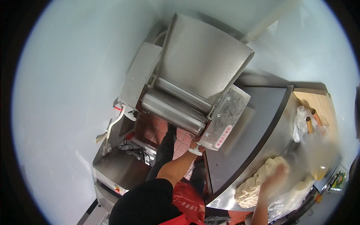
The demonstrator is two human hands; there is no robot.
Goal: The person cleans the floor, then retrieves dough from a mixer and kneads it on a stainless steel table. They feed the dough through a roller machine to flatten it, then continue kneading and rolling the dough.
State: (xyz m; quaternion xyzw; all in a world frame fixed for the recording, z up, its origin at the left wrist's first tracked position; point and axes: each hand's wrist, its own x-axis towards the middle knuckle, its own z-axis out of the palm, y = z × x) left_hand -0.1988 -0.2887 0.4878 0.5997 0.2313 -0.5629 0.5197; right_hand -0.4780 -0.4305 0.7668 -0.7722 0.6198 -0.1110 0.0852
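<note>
A steel dough roller machine (176,108) stands ahead of me. My left hand (198,144) reaches to its lower right corner, beside a white knob (195,151); the fingers are mostly hidden there, so their grip does not show. On the steel worktop to the right lies a large pale lump of dough (252,189). My right hand (275,180) is over the dough's right side, apparently touching it. Motion smears the fingers, and I cannot tell how they are held. A clear plastic sheet (290,202) lies beside the dough.
A wooden board (315,103) lies at the far right, with wooden-handled tools (309,125) and a crumpled clear bag (300,122). A steel box (122,168) with cables stands at lower left. A second white knob (130,115) projects from the machine's left side.
</note>
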